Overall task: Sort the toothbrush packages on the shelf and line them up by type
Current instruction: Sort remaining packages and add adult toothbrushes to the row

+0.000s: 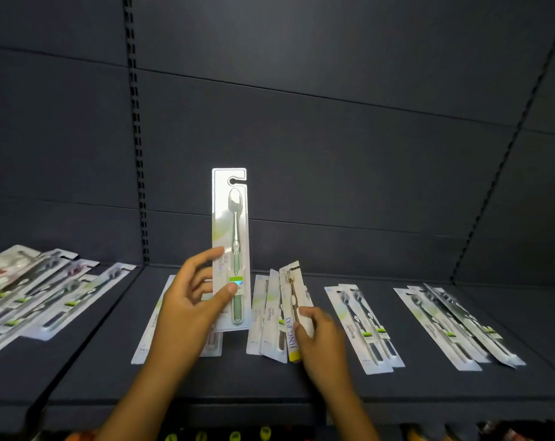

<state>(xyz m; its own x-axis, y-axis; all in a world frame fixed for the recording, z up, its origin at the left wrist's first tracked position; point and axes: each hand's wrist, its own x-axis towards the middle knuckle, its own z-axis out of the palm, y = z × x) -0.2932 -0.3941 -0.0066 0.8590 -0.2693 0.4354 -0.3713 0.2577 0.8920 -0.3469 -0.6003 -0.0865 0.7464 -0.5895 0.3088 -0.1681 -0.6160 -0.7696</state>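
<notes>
My left hand (192,300) pinches a white package with a green toothbrush (231,237) and holds it upright above the dark shelf (206,380). My right hand (317,338) grips a package marked JING PAI with a brown toothbrush (291,300), tilted up from the shelf. Beside it two white packages (268,316) lie flat. Further right lie a pair with dark brushes (362,326) and a group of several overlapping packages (454,326). One package (152,323) lies partly hidden under my left arm.
On the neighbouring shelf section at the left, several mixed packages (44,294) lie in an overlapping heap. A slotted upright (136,132) divides the back panels. Below the shelf's front edge, coloured items (235,436) show dimly.
</notes>
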